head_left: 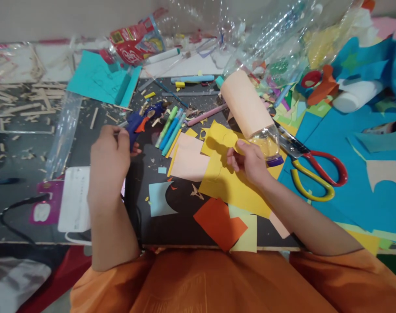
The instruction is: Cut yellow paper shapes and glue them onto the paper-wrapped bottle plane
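Note:
My left hand (110,150) is closed around a blue glue gun (135,127), its nozzle pointing right over the dark tabletop. A small yellow paper cutout (226,137) with rounded edges is pinched in my right hand (252,163). Under that hand lies a larger sheet of yellow paper (232,187). Just beyond it, a clear plastic bottle wrapped in peach paper (246,102) lies on its side, its purple cap (275,161) toward me. Scissors with red and yellow handles (304,152) rest to the right of the bottle.
Several markers (170,130) lie between my hands. An orange paper piece (219,224) sits near the table edge. Blue sheets (348,174) cover the right side. Wood sticks (31,104) are scattered left, near a white power bank-like box (74,200). Plastic bottles (276,34) crowd the back.

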Demonstrator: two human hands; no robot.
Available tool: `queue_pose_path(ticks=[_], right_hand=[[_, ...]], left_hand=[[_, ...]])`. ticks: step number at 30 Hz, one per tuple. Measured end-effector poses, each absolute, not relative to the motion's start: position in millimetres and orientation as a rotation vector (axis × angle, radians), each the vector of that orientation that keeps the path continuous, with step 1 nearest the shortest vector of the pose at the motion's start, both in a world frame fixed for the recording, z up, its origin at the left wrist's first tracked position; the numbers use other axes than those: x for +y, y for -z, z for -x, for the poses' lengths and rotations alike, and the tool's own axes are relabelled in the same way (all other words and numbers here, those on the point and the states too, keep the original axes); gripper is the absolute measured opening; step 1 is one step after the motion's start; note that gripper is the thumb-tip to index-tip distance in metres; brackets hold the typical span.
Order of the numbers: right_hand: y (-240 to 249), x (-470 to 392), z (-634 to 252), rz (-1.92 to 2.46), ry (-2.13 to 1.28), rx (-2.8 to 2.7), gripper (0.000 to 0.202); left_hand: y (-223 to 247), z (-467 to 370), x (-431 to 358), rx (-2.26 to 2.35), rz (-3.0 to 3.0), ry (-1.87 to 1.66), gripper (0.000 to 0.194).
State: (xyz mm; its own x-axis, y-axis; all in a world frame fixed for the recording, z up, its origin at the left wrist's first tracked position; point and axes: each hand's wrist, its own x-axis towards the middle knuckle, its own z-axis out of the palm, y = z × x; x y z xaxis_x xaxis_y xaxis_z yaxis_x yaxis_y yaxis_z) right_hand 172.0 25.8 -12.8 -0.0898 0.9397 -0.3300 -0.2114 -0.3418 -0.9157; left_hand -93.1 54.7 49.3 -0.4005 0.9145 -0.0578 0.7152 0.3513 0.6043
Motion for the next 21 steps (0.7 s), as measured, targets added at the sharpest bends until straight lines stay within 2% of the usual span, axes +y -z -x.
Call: queue_pose_path(ticks=[4,6,11,17,21], right_hand=[[15.1,28.1,-174.6,1.194,-1.637,-0.913,0.036],[16.2,28.2,-175.3,1.178,-1.618,-0.965,0.036],[15.4,29.3,-176.6,1.156,-1.610,-1.105,0.038],[13.1,31.2,-175.0,1.201,-1.573,-1.079,0.035],[13.1,30.5,-173.2,1.247,-1.454,-1.056,0.028]], left_hand=[[-41.2,88.2,50.0,1.905,-1.251,-1.264,0.023],[-38.6,80.5,47.5,1.757,-1.158,-1.319,0.026],[-40.7,58.5,38.5,1.502,-0.888,-1.281,0.028],[-38.7,50.5,24.7,1.368,-0.912,-1.197,0.020],[-21.6,56.6,18.7,1.367,-0.986,-1.012,0.015]])
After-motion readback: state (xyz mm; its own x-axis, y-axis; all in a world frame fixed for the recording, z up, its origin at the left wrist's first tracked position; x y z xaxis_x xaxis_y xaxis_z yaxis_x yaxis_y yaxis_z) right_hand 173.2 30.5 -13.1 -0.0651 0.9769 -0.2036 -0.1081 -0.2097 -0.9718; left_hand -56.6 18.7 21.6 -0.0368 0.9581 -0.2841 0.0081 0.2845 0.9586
